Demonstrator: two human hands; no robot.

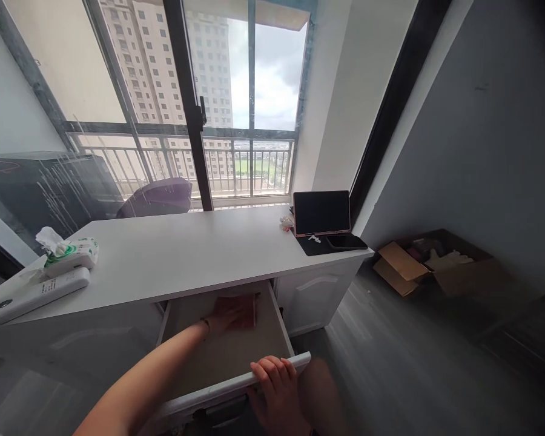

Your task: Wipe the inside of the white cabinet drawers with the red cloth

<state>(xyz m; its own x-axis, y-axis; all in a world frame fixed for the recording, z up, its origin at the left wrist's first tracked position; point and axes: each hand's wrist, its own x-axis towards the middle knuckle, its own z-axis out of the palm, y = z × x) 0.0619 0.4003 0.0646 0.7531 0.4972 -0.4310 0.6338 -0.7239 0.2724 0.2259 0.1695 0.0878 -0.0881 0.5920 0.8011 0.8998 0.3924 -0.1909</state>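
A white drawer point(243, 357) is pulled out from the desk, its bottom dull beige. Deep inside it, my left hand point(227, 316) holds a dark red cloth point(249, 307) against the drawer's bottom, toward the back right. The fingers lie over the cloth and look dim and slightly blurred. My right hand point(275, 381) is closed over the top edge of the drawer front point(218, 392), near its right end. A dark handle point(220, 413) shows on the front, left of that hand.
On the white desktop point(186, 248) are a tissue pack point(75, 255) and a long white device point(40, 293) at left. A tablet point(321, 213) and a dark phone point(346, 243) are at right. An open cardboard box point(463, 275) sits on the floor by the wall.
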